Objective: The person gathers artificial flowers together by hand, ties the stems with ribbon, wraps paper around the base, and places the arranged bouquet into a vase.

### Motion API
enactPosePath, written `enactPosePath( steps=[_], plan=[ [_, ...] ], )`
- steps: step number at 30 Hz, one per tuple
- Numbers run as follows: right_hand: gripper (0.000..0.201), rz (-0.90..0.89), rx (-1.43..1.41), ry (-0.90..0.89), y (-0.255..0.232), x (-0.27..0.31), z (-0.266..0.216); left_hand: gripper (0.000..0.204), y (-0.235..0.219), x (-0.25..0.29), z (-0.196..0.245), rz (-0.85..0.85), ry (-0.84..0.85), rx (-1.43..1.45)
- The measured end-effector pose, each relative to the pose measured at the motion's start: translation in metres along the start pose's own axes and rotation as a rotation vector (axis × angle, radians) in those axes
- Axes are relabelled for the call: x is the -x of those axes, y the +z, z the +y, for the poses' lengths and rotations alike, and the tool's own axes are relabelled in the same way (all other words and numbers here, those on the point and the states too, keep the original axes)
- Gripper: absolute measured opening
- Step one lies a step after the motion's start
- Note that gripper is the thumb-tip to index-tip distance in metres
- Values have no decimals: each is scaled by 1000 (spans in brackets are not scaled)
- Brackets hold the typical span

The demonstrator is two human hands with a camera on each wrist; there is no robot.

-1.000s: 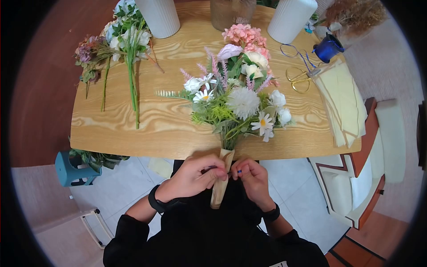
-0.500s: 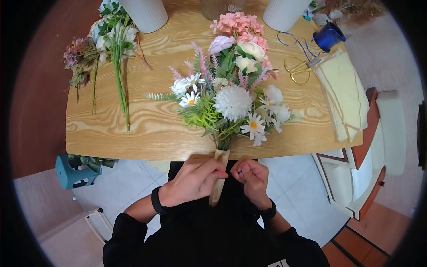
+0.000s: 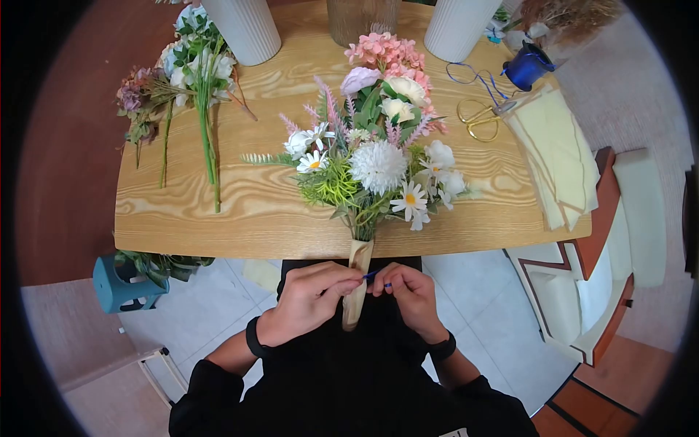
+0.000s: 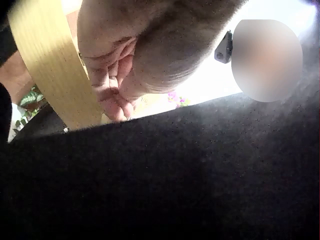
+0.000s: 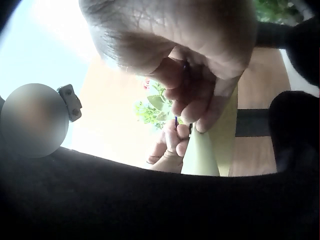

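A bouquet of artificial flowers point(image 3: 378, 167) lies with its blooms on the table, and its stems point toward the person. Cream paper point(image 3: 354, 309) wraps the stems, which reach past the table's front edge. A short piece of blue ribbon point(image 3: 370, 276) spans the front of this wrap. My left hand point(image 3: 306, 300) pinches the ribbon from the left side, thumb against fingers. On the right, my right hand point(image 3: 413, 297) grips it with curled fingers, and a blue loop shows around one finger. In the right wrist view, the ribbon point(image 5: 176, 121) shows between the fingertips of both hands.
Loose flower stems point(image 3: 207, 138) lie at the table's left. Gold scissors point(image 3: 478, 120), a blue ribbon spool point(image 3: 528, 67) and cream paper sheets point(image 3: 555, 160) are on the right. White ribbed vases point(image 3: 244, 29) and a glass vase point(image 3: 362, 22) stand at the back.
The right hand has come closer to the left, and blue ribbon now shows between them across the wrap. The left fingertips have shifted slightly. The head view has tilted a little.
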State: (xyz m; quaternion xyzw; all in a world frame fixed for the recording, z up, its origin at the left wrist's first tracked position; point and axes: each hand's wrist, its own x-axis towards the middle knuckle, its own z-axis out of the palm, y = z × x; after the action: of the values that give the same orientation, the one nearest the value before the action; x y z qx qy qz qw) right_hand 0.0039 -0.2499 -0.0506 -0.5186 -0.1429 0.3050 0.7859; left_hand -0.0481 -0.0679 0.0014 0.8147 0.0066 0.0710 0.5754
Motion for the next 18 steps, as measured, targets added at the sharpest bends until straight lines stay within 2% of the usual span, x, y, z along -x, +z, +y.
enactPosePath(
  steps=[5, 7, 9, 11, 13, 17, 18],
  plan=[
    [25, 9, 18, -15, 4, -2, -1, 10, -11, 3, 0, -1, -9, -5],
    [25, 0, -27, -12, 4, -3, 3, 14, -15, -5, -4, -82, 337, -63],
    [23, 10, -119, -26, 4, -5, 3, 15, -13, -6, -2, -90, 286, -85],
    [26, 19, -72, -14, 4, -4, 1, 15, -11, -6, 1, -102, 238, -102],
    [29, 34, -26, -2, 4, -2, -3, 13, -10, -5, 6, -61, 78, -196],
    [21, 79, 129, -98, 12, 4, -22, 9, -5, -5, 11, -11, 44, -187],
    [16, 104, 175, -133, 15, 6, -27, 12, -6, -7, 9, -37, 160, -203]
  ],
)
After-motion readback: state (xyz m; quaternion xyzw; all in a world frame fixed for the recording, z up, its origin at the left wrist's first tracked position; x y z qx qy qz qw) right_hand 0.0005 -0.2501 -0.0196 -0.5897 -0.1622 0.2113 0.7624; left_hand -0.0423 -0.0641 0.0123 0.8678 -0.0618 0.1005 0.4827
